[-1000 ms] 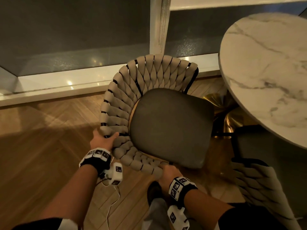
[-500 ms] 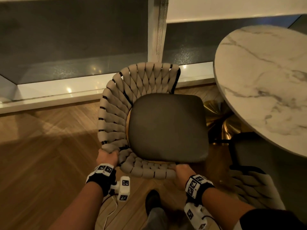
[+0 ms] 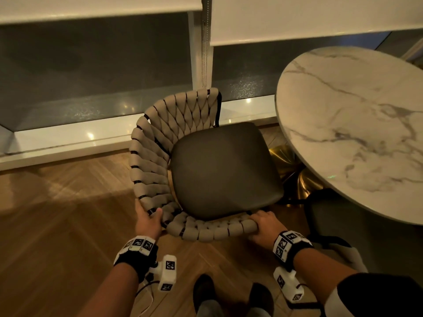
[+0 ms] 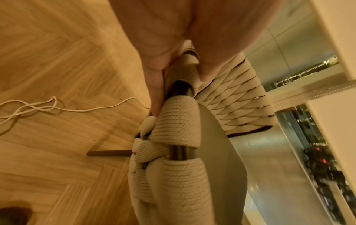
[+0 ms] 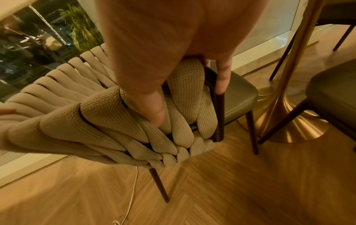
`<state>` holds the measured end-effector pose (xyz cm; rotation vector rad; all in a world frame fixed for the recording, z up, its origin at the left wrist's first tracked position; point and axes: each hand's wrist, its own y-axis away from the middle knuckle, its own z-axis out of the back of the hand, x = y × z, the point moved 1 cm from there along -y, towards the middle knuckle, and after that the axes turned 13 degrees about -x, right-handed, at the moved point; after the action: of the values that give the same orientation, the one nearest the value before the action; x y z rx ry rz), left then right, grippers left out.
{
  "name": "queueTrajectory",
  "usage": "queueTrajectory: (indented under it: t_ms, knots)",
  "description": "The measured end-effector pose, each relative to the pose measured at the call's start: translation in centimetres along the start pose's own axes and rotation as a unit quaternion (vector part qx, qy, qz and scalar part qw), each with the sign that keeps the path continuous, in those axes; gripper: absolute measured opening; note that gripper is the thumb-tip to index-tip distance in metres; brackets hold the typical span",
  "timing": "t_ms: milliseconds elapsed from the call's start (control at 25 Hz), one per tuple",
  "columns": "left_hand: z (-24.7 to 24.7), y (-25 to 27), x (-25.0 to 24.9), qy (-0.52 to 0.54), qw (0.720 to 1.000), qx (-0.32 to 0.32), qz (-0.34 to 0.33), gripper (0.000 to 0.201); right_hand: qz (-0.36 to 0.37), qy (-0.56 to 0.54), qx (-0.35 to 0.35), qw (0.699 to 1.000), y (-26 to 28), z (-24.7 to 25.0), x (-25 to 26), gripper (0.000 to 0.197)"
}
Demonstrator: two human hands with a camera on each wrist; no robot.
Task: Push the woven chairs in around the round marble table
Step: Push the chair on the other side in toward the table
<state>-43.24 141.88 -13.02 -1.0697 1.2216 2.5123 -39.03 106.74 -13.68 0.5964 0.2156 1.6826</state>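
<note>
Both hands on the woven chair (image 3: 160, 161). My left hand (image 3: 147, 221) grips the curved backrest rim at its left-near side, thumb on the inner face, fingers wrapped round the outside; the left wrist view confirms the rim sits pinched between thumb and fingers (image 4: 156, 85). My right hand (image 3: 263, 225) is clamped on the rim's right end, where the weave stops at the dark frame; in the right wrist view the thumb presses into the woven bands and a finger (image 5: 221, 79) lies along the dark frame tube. The chair stands on the herringbone wood floor (image 3: 57, 236), its dark seat cushion (image 3: 224, 170) facing right, front edge just beside the round marble table (image 3: 357, 124), not under the top. The gold pedestal base (image 3: 304, 179) shows between seat and tabletop. A second woven chair (image 3: 348, 252) sits at lower right, seat tucked under the table edge. A white cable (image 4: 57, 106) lies loose on the floor.
</note>
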Motion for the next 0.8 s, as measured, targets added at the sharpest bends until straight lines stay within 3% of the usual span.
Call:
queueTrajectory:
  t_ms: [80, 200, 520, 800]
  knots:
    - [-0.4, 0.2, -0.8, -0.048, 0.998, -0.024, -0.031, 0.079, 0.003, -0.013, -0.014, 1.0, 0.6, -0.2, -0.5, 0.058]
    - [-0.9, 0.1, -1.8, -0.106, 0.99, -0.063, -0.062, 0.078, 0.02, -0.004, -0.025, 0.999, 0.2, -0.4, -0.7, 0.058]
    - [-4.9, -0.5, -4.5, -0.123, 0.988, -0.029, -0.093, 0.079, -0.019, 0.013, -0.024, 0.999, -2.7, 2.1, -2.6, 0.061]
    - [-6.5, -1.3, -5.9, -0.149, 0.983, -0.036, -0.101, 0.073, -0.028, 0.028, -0.018, 0.999, -3.1, 2.3, -2.8, 0.059]
